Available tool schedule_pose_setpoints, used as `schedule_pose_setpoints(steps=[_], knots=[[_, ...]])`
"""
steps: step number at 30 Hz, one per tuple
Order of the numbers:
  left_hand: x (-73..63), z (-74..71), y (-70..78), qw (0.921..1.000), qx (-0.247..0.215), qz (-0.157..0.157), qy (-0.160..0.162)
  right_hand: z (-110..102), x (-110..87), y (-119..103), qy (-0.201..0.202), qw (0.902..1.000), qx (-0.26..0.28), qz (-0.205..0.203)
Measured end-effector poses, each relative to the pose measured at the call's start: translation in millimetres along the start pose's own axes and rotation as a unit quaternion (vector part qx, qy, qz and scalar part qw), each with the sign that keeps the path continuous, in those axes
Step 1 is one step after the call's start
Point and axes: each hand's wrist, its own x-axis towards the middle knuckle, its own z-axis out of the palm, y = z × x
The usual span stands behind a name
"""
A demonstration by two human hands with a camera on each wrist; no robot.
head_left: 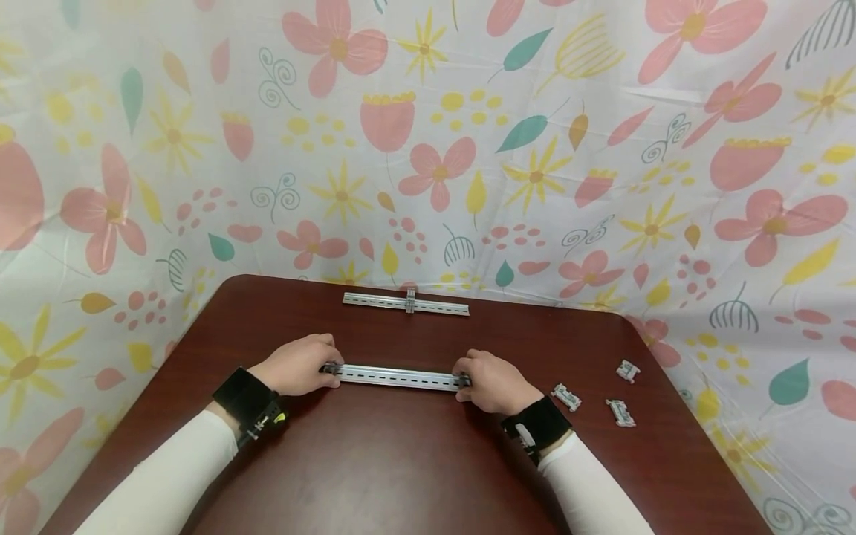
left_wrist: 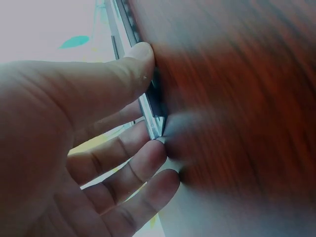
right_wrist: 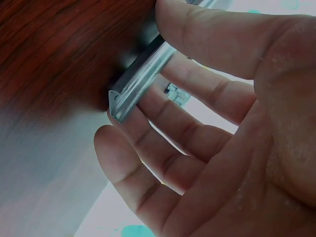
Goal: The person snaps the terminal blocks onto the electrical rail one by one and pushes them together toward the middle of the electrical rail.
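Observation:
A slotted metal DIN rail lies crosswise near the middle of the table. Its left end is pinched by my left hand, and its right end by my right hand. In the left wrist view, the thumb presses one long side of the rail, with fingers on the other side. The right wrist view shows the rail's end between thumb and fingers, the little finger standing off it. My fingers hide parts of both ends in the head view.
A second DIN rail lies at the back of the brown table, with a small grey piece across its middle. To the right lie three small pale clip-like blocks: one near my wrist, one farther right, one behind.

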Motion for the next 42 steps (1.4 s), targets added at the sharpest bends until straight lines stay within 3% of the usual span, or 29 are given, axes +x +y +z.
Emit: schedule_pose_setpoints(steps=[42], knots=[[-0.7,-2.0,1.3,0.9987,-0.028,-0.041,-0.01,-6.0,-3.0,4.3,-0.015,0.9999,-0.001,0.001]])
